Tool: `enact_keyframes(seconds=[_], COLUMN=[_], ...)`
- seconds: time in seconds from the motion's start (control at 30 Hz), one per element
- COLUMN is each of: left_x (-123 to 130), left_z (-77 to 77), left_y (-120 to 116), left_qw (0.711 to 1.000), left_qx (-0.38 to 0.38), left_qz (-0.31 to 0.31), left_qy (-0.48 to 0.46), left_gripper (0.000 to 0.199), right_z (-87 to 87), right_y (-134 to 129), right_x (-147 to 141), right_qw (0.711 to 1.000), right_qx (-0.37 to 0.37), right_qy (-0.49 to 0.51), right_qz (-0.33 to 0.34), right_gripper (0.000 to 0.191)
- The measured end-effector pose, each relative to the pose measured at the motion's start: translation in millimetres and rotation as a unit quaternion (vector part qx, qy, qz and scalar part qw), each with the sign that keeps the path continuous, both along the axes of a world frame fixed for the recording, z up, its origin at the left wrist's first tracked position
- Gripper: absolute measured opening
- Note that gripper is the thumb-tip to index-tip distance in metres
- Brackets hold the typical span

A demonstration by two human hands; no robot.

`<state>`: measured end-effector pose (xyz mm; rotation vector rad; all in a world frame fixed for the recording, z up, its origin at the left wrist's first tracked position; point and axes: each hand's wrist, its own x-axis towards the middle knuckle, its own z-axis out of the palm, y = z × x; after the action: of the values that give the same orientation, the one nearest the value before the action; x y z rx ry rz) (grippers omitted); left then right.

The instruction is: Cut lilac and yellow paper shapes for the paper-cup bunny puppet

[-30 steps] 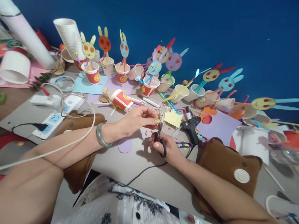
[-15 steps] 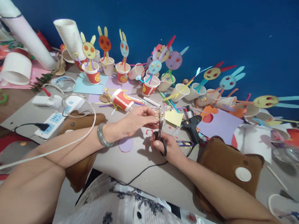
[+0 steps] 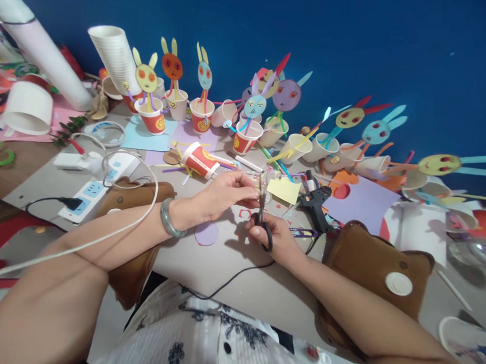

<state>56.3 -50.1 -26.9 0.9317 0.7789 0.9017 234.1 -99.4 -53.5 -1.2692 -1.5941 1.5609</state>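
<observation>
My right hand [image 3: 274, 237] is closed round the black handles of a pair of scissors [image 3: 267, 236], whose blades point up and away from me. Just left of the blades, my left hand [image 3: 227, 196] pinches something too small to make out between thumb and fingertips. A round purple paper piece [image 3: 206, 233] lies on the grey table [image 3: 232, 280] below my left wrist. Small paper scraps are scattered beneath and beyond my hands, and a yellow paper piece [image 3: 284, 190] lies right of the blades.
Paper cups with rabbit-faced figures line the blue wall. A black glue gun [image 3: 316, 208] stands to the right, near purple paper [image 3: 362, 200]. At the left are a power strip [image 3: 91, 192] and a white cable. Brown cushions [image 3: 378, 270] lie under both forearms.
The whole view has shifted slightly, so most things appear a little further right. Both hands keep nearly the same hold and position.
</observation>
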Motion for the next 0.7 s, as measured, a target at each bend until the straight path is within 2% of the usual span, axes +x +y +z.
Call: enact_keyframes(seconds=[0.7], left_x=[-0.2], left_z=[0.2], left_y=[0.8], left_qw=[1.0], left_qx=[0.015], left_qz=[-0.004], left_qy=[0.007], left_gripper=[0.013], right_z=[-0.2], right_y=[0.9], right_x=[-0.9], right_qw=[0.999], right_qx=[0.003], right_qy=[-0.033], right_qz=[0.001], right_gripper=[0.058])
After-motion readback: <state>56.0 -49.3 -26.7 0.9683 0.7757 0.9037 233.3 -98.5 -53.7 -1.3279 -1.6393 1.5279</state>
